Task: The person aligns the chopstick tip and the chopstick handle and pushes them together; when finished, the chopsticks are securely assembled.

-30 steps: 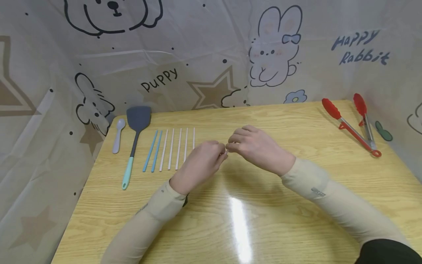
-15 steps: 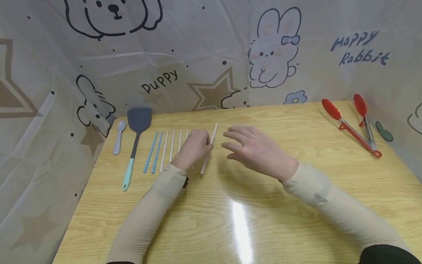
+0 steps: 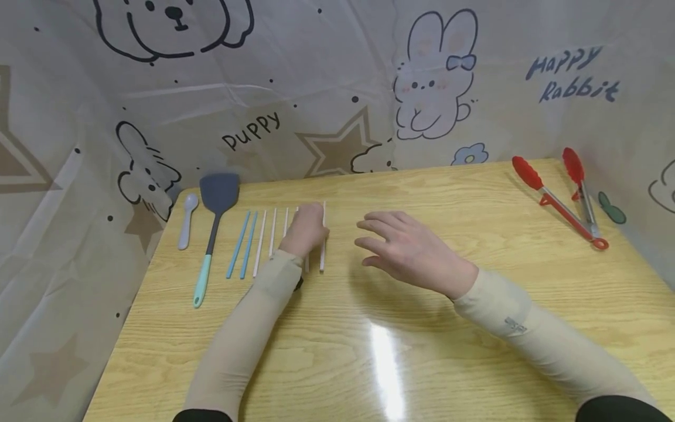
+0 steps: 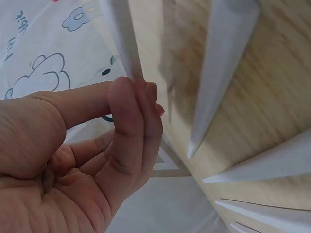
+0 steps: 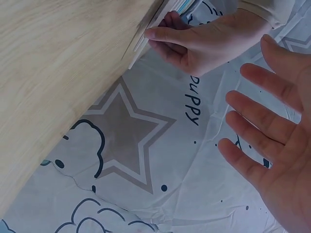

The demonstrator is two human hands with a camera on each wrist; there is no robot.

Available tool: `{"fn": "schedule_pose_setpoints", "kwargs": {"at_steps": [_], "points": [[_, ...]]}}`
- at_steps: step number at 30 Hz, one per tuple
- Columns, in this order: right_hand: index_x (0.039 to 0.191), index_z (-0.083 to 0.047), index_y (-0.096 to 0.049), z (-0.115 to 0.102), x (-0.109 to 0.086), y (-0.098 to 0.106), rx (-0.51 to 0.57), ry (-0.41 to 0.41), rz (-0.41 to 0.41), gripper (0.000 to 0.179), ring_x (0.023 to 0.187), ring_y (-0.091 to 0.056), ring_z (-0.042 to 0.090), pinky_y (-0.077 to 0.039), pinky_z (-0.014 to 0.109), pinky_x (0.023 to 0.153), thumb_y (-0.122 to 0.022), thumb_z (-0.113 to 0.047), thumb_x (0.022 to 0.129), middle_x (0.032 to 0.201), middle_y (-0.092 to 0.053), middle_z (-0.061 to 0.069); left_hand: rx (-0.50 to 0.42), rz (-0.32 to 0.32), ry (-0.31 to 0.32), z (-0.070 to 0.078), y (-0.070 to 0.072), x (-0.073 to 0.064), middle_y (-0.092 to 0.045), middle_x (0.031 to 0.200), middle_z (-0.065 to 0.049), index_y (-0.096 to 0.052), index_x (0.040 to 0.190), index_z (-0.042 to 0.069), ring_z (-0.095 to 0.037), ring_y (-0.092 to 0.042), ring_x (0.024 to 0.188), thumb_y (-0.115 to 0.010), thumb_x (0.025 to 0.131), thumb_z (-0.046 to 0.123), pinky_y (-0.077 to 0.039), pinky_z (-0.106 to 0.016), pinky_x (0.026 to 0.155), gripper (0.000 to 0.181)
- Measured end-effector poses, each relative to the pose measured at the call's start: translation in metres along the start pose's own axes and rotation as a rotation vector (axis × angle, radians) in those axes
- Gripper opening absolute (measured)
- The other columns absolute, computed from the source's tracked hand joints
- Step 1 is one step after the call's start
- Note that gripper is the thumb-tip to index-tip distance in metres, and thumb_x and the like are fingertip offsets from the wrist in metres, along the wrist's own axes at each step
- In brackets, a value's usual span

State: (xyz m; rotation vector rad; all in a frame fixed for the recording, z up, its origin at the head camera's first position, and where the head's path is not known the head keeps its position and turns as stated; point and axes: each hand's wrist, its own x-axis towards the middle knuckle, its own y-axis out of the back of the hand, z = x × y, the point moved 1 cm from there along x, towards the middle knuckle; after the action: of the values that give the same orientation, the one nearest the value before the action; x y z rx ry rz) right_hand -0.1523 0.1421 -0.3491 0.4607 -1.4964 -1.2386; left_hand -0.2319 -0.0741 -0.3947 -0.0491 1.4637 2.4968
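My left hand pinches a white chopstick at the right end of a row of chopsticks. In the left wrist view, the thumb and fingers meet at one end of that chopstick. Beside it in the row lie several white chopsticks, partly hidden by the left hand, then two blue chopsticks. My right hand hovers over the table to the right, fingers spread and holding nothing; the right wrist view shows these loose fingers as well.
Left of the row lie a spatula with a grey head and mint handle, and a small pale spoon. Red-tipped tongs lie spread at the right back. A printed cloth hangs behind the wooden table.
Both hands were together at first. The left hand has moved left with the white chopstick, which went from tilted to nearly in line with the row. The right hand's fingers have opened out.
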Motion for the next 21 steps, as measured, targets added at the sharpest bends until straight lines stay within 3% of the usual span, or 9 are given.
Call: {"fn": "schedule_pose_setpoints", "kwargs": {"at_steps": [4,10,21], "points": [[0.11,-0.008,-0.071,-0.0009,-0.0007,0.0004,-0.002,-0.007,-0.02,0.035,0.118,-0.055,0.033,-0.046,0.045,0.096,-0.079,-0.031,0.085,0.123,-0.063,0.016,0.039,0.018,0.009,-0.0019,-0.0018,0.0019,-0.055,0.071,-0.012,-0.055,0.08,-0.002,-0.019,-0.051,0.054,-0.061,0.086,-0.01,-0.045,-0.025,0.045,0.012],[0.109,-0.009,-0.071,-0.0025,-0.0005,-0.0005,0.004,-0.005,-0.035,0.034,0.118,-0.055,0.032,-0.048,0.044,0.093,-0.079,-0.031,0.085,0.122,-0.063,0.015,0.055,0.042,0.009,-0.0069,-0.0059,0.0043,-0.055,0.069,-0.012,-0.055,0.078,-0.002,-0.02,-0.052,0.054,-0.06,0.083,-0.013,-0.046,-0.026,0.045,0.012],[0.11,-0.008,-0.071,-0.0012,-0.0018,-0.0027,0.016,0.001,-0.049,0.034,0.116,-0.056,0.032,-0.047,0.043,0.094,-0.08,-0.03,0.085,0.12,-0.064,0.015,0.051,0.048,0.034,-0.0099,-0.0046,0.0038,-0.06,0.076,-0.015,-0.058,0.087,-0.006,-0.023,-0.059,0.059,-0.067,0.084,-0.006,-0.051,-0.027,0.05,0.009]]}}
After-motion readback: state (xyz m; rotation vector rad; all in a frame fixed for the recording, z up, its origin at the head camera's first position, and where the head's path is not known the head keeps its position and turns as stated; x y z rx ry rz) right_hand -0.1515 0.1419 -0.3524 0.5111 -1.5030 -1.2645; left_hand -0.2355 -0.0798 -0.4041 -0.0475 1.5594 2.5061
